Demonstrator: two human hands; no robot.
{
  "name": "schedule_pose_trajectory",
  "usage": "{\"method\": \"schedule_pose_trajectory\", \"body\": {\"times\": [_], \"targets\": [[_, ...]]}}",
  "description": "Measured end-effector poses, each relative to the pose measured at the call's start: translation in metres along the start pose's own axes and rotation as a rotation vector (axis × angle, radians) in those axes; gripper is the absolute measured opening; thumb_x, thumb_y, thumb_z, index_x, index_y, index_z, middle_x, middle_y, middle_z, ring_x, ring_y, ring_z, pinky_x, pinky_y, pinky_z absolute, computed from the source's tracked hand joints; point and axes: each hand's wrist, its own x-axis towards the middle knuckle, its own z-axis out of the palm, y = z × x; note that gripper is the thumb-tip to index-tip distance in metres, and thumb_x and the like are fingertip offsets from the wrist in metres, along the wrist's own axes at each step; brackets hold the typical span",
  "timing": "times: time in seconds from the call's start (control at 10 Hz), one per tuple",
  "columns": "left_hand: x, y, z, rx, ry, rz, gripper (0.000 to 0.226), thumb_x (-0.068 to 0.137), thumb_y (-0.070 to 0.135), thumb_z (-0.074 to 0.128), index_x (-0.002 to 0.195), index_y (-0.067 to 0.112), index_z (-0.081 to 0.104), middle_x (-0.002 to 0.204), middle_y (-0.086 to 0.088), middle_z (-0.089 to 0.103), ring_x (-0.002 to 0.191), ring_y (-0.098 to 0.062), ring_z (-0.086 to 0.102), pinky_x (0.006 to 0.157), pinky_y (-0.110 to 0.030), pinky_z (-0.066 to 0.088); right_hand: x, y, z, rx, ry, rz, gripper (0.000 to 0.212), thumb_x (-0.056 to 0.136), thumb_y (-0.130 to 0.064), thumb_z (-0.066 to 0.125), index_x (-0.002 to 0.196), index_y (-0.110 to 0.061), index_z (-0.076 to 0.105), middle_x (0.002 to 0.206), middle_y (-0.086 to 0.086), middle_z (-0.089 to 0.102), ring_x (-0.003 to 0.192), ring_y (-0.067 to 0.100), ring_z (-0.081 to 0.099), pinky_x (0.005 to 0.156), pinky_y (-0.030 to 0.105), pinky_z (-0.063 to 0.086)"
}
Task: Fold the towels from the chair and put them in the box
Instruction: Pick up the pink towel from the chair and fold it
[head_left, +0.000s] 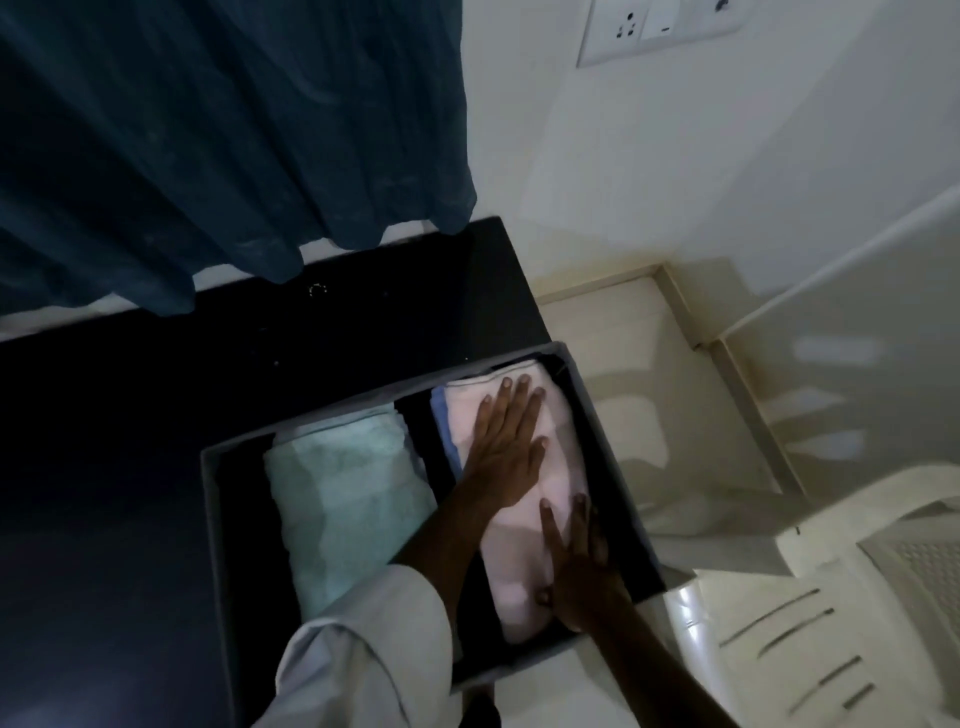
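Observation:
A dark grey box (218, 519) stands on a black surface. In its left half lies a folded pale green towel (348, 493). In its right half lies a folded pale pink towel (519, 561), with a blue towel's edge (448, 441) showing beneath it on the left. My left hand (506, 444) presses flat on the far part of the pink towel, fingers straight. My right hand (579, 566) presses flat on the pink towel's near right side, next to the box wall.
The black surface (130, 415) runs left of and behind the box. A dark blue curtain (223, 130) hangs at the back. A white plastic chair (831, 597) stands at the right on pale floor tiles (649, 395). A wall socket (628, 26) is above.

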Motion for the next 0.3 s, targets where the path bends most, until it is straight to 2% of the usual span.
{"method": "schedule_pose_trajectory", "body": {"times": [0.1,0.2,0.3], "targets": [[-0.002,-0.002,-0.009,0.024,-0.049,0.015,0.065,0.099,0.041,0.027,0.157,0.014,0.014,0.165,-0.007,0.003,0.152,-0.025,-0.003,0.122,-0.046,0.006,-0.004,0.001,-0.003,-0.021,-0.035,0.009,0.152,0.019,-0.066,0.092,0.152,-0.023,0.033,0.143,0.03,0.052,0.114,0.051,0.063,0.063,0.052,0.06],[-0.02,-0.005,-0.04,0.014,-0.172,0.046,0.07,0.097,0.043,0.018,0.155,0.005,0.016,0.164,-0.012,0.006,0.152,-0.029,0.005,0.121,-0.047,0.016,-0.015,-0.001,-0.01,0.004,0.062,-0.018,0.139,0.035,-0.062,0.093,0.154,-0.029,0.028,0.143,0.029,0.053,0.116,0.05,0.063,0.072,0.056,0.059],[-0.043,-0.006,-0.054,0.039,-0.132,0.041,0.07,0.098,0.044,0.021,0.153,0.001,0.024,0.161,-0.016,0.017,0.15,-0.032,0.015,0.118,-0.048,0.026,-0.025,-0.004,-0.011,0.042,0.171,-0.097,0.131,0.057,-0.054,0.089,0.159,-0.036,0.01,0.15,0.025,0.047,0.125,0.048,0.058,0.082,0.059,0.058]]}}
